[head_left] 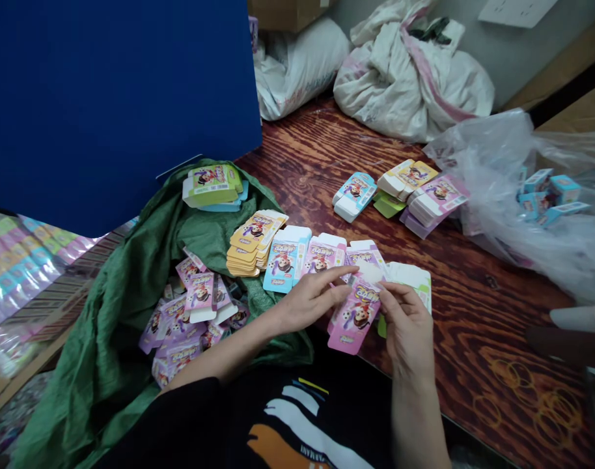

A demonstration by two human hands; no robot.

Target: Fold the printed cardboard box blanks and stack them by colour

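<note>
A flat pink printed carton point(356, 316) with a cartoon figure is tilted over the table's near edge, its white flap at the top. My right hand point(409, 319) pinches its upper right edge between thumb and fingers. At the upper left, the fingers of my left hand point(310, 299) close on the carton near the flap; the thumb is hidden. Just beyond my hands lie stacks of flat cartons: yellow point(256, 238), blue point(285, 260), pink point(324, 253) and purple point(368, 251). A green carton stack point(415, 280) is partly behind my right hand.
A green woven sack point(112, 326) at left holds loose purple cartons point(180, 326). More carton stacks point(407, 179) lie farther back. A clear plastic bag point(502, 169) with small blue boxes is at right, near rubber bands point(556, 413). White sacks point(400, 78) stand behind.
</note>
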